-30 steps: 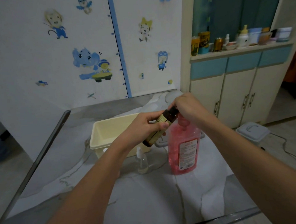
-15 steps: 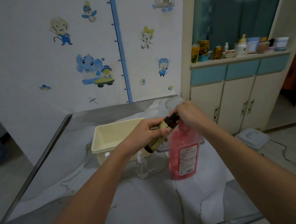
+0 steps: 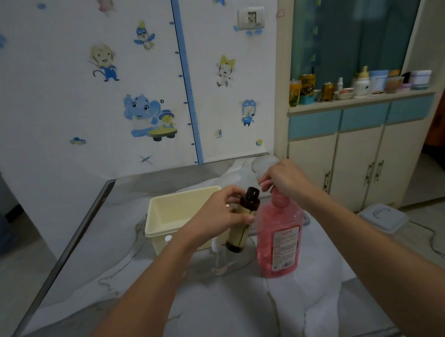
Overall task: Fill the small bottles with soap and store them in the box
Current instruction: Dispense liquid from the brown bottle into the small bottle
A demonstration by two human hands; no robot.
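Note:
My left hand (image 3: pixel 219 216) grips a small dark brown bottle (image 3: pixel 242 223) with a pale label, tilted with its open mouth toward the pump of the big pink soap bottle (image 3: pixel 280 238). My right hand (image 3: pixel 285 181) covers and holds the pump head on top of the pink bottle. A small clear bottle (image 3: pixel 218 258) with a white cap stands on the table just below my left hand. Behind it sits the cream plastic box (image 3: pixel 172 214), and a white cap shows at its front wall.
The marble-patterned table (image 3: pixel 226 312) has a metal edge on the left and front. A cabinet with jars and cans (image 3: pixel 355 88) stands to the right. A white lidded bin (image 3: pixel 383 217) and a cable lie on the floor at the right.
The brown bottle has swung more upright, its mouth now clear of my right hand. My right hand stays on the pump. The camera view has tilted upward.

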